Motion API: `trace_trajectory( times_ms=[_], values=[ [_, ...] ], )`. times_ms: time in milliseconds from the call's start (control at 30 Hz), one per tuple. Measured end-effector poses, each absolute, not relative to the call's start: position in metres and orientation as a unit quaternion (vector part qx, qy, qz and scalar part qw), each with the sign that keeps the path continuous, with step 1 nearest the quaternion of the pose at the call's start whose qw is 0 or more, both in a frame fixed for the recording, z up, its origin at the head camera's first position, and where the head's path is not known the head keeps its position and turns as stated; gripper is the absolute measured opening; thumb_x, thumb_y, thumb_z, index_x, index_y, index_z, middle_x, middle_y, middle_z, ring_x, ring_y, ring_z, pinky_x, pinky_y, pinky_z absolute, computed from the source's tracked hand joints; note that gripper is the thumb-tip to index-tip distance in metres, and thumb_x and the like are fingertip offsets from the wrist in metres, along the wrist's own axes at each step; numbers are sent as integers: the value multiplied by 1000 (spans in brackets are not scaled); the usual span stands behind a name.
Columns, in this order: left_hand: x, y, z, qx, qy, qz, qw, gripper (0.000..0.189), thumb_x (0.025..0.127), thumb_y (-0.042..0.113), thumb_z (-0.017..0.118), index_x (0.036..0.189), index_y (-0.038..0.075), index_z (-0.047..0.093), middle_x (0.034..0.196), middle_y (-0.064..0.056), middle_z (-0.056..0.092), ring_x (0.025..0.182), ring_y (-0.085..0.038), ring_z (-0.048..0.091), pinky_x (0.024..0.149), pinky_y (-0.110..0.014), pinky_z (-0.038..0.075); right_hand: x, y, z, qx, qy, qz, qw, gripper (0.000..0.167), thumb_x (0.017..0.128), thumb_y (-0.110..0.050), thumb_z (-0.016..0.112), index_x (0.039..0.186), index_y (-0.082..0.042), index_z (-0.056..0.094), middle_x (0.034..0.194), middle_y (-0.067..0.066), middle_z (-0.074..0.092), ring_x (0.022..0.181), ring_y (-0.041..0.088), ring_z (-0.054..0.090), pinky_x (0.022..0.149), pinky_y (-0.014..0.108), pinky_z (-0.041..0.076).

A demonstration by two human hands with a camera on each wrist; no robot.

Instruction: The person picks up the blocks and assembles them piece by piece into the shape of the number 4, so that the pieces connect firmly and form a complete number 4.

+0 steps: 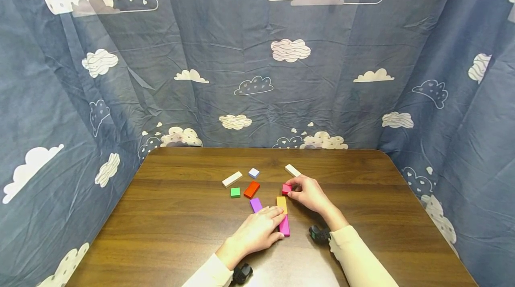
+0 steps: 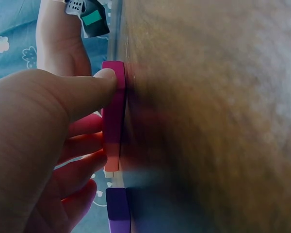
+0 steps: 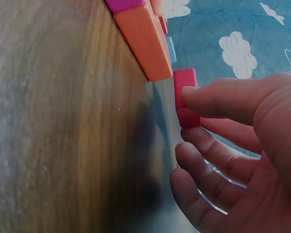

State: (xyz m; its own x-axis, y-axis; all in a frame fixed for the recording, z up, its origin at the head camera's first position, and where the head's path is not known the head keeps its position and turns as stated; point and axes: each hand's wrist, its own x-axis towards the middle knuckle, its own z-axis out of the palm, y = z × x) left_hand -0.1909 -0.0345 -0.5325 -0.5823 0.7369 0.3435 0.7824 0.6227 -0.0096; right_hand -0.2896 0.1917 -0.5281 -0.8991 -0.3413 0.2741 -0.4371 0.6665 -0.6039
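I see the left hand (image 1: 257,231), fingers bent, hold the pink block (image 1: 284,227) touching the yellow block (image 1: 281,203). The right hand (image 1: 310,194), nearly closed, pinches the small red block (image 1: 285,189).

Curtained-off workspace, room type unclear: blue cloud-print curtains (image 1: 221,32) around wood-grain table (image 1: 161,233).

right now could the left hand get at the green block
Probably yes: the green block lies uncovered, ahead and to the left of the left hand. The hand would likely first leave the magenta block and skirt the purple block.
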Motion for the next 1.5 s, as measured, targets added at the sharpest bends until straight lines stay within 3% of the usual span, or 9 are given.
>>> trace_trajectory(
  times_ms=[867, 1500],
  values=[
    [-193, -34, -531, -427, -885, -76, 171, 59, 89, 42, 75, 133, 5, 64, 135, -7, 62, 127, -22, 57, 106, -40, 45, -289, 178, -524, 246, -906, 340, 62, 27, 80, -10, 80, 106, -11, 76, 95, -1, 68, 73, 7, 59, 68, 28, 50],
    [-190, -32, -534, -418, -894, -73, 143, 58, 92, 41, 73, 137, 5, 62, 142, -9, 58, 131, -22, 54, 109, -40, 43, -285, 171, -534, 228, -910, 339, 64, 22, 83, -11, 80, 105, -12, 78, 98, 1, 70, 72, 7, 58, 69, 30, 49]
  ],
)
